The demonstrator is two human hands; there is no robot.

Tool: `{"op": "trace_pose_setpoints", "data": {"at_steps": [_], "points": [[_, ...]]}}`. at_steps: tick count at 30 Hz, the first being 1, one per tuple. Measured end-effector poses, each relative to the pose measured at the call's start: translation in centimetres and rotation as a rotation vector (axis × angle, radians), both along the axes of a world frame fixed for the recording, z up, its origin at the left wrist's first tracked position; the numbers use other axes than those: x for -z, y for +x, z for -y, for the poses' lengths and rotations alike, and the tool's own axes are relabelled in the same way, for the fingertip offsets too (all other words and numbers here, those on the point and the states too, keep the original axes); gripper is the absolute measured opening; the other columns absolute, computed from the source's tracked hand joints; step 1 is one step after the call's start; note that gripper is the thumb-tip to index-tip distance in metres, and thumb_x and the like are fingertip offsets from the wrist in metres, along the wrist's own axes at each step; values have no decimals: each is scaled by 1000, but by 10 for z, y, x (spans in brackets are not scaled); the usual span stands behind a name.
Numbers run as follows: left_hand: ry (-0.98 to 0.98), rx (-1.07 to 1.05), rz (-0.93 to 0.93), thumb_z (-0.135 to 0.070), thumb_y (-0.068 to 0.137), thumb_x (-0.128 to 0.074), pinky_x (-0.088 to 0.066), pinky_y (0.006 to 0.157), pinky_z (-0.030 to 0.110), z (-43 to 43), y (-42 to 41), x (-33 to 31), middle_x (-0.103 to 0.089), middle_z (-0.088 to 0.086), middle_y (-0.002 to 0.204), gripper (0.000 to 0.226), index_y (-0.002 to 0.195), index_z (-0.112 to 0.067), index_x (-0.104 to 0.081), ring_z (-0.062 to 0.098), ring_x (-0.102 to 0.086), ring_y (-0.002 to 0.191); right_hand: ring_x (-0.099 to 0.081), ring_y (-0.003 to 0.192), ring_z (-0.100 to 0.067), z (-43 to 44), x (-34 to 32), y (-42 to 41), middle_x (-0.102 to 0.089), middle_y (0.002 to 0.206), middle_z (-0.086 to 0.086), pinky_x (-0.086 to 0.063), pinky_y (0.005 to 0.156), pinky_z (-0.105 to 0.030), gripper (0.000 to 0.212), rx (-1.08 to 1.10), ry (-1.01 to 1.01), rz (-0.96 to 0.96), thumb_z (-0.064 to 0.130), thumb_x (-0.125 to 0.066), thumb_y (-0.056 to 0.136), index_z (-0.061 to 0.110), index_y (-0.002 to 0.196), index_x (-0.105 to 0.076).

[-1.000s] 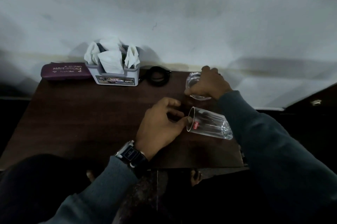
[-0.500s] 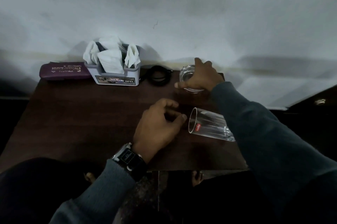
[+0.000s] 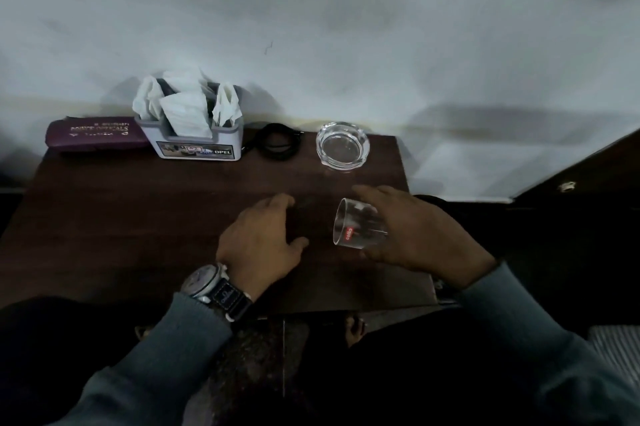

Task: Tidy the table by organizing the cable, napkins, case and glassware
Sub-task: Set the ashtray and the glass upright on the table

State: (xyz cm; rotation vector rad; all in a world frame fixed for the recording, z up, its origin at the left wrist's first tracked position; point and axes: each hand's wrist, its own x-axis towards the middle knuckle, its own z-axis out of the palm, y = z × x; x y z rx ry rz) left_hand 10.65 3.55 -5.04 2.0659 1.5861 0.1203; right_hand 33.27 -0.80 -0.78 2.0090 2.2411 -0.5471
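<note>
A clear drinking glass (image 3: 356, 228) with a red logo lies tilted on its side at the right of the dark wooden table (image 3: 138, 217). My right hand (image 3: 422, 235) wraps round its base, fingers above and thumb below. My left hand (image 3: 263, 238) rests on the table just left of the glass, loosely curled and holding nothing. A round glass ashtray (image 3: 343, 145) stands alone at the back right. A coiled black cable (image 3: 277, 145) lies beside the grey napkin holder (image 3: 199, 148) stuffed with white napkins (image 3: 183, 110). A maroon spectacle case (image 3: 93, 134) lies at the back left.
The table stands against a pale wall (image 3: 346, 27). Its right edge runs close behind the ashtray and my right hand. A dark floor and my knees lie below the front edge. A wristwatch (image 3: 218, 290) is on my left wrist.
My right hand let go of the ashtray at the back of the table and came forward onto the lying glass. My left hand drew slightly left, away from the glass's rim.
</note>
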Motion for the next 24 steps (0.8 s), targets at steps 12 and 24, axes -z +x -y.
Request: {"op": "trace_pose_setpoints", "data": {"at_steps": [12, 24], "points": [[-58, -94, 210, -50, 83, -77, -51, 103, 42, -11, -12, 1, -64, -6, 137, 57, 132, -31, -57, 17, -61, 125, -65, 91, -8, -21, -13, 9, -65, 99, 17, -52, 71, -27, 63, 95, 227, -169, 59, -74, 60, 33, 116, -63], [19, -138, 322, -45, 84, -77, -52, 101, 38, -15, -12, 3, -68, -8, 130, 48, 126, -31, -61, 13, -63, 122, -68, 101, -7, -121, 14, 3, -67, 121, 7, -53, 78, -7, 72, 624, 647, -701, 39, -93, 64, 17, 125, -62]]}}
